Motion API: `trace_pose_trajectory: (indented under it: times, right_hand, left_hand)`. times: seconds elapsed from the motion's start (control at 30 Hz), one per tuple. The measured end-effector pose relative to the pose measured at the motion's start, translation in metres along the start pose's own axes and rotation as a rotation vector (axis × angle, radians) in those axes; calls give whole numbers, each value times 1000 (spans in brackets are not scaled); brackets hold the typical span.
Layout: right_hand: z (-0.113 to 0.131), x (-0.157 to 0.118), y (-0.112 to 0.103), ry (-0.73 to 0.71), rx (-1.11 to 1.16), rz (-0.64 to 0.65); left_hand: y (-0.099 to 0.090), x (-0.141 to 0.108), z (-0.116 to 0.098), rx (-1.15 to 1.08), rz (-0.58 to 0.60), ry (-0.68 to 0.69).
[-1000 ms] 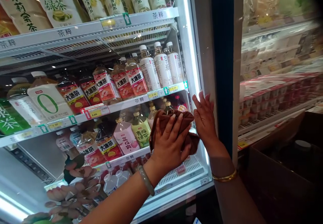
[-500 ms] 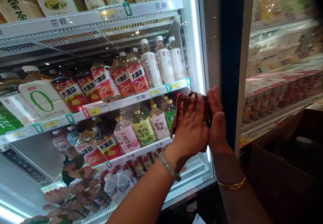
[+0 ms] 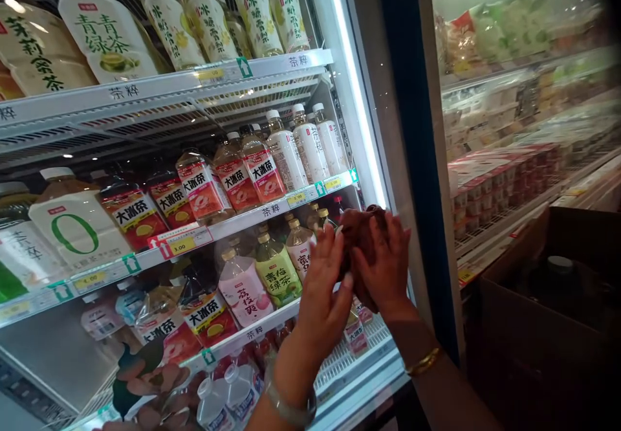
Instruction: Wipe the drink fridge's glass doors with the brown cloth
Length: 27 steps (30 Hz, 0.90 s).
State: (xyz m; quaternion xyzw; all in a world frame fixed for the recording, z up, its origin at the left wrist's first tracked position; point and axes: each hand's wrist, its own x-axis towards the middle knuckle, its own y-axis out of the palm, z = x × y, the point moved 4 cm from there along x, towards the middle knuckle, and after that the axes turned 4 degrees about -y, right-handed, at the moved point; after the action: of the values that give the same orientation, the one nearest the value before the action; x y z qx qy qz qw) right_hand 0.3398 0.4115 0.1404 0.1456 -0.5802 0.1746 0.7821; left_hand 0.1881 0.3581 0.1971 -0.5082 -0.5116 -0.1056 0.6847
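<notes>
My right hand (image 3: 388, 266) presses on a bunched reddish-brown cloth (image 3: 359, 233) at the right side of a lit drinks fridge, its fingers spread over the cloth. Just left of it is my left hand (image 3: 323, 295), open with fingers stretched upward. Its fingertips come close to the cloth; whether they touch it I cannot tell. A pale bangle (image 3: 286, 408) circles my left wrist, and a gold bracelet (image 3: 423, 361) my right. Behind both hands, bottles stand on the fridge shelves, seen through what appears to be glass.
Shelves hold several tea bottles, among them a green-labelled bottle (image 3: 275, 272) and a pink-labelled one (image 3: 245, 292). A dark blue frame (image 3: 412, 127) runs up beside the fridge. Farther right are packaged cups (image 3: 490, 201) and a cardboard box (image 3: 514, 282). Flower shapes (image 3: 155, 382) show at lower left.
My left hand has come off the cloth and moved left and down. My right hand has shifted onto the cloth. The view has tilted upward, showing more of the top shelf.
</notes>
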Motion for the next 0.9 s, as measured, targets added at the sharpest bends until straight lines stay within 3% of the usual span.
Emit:
trace_pose_trajectory:
  times: [0.1, 0.2, 0.33, 0.43, 0.57, 0.67, 0.8, 0.87, 0.9]
  right_hand:
    - [-18, 11, -5, 116, 15, -72]
    - [-3, 17, -6, 158, 56, -111]
    - [30, 9, -4, -58, 90, -34]
    - [12, 0, -7, -202, 89, 13]
    - [-35, 4, -15, 43, 37, -119]
    - [-15, 7, -13, 119, 64, -128]
    - [40, 4, -7, -196, 161, 48]
    - [38, 0, -8, -333, 174, 75]
    - [28, -1, -9, -331, 153, 60]
  left_hand:
    - [-11, -23, 8, 262, -100, -120]
    - [-3, -33, 15, 427, -170, -194]
    - [12, -28, 19, 521, -208, -215]
    - [15, -24, 18, 521, -216, -239]
    - [14, -23, 14, 502, -286, -248]
    - [12, -24, 14, 497, -308, -255]
    - [7, -27, 15, 516, -279, -275]
    - [4, -29, 17, 531, -253, -298]
    - [3, -30, 19, 541, -251, -312]
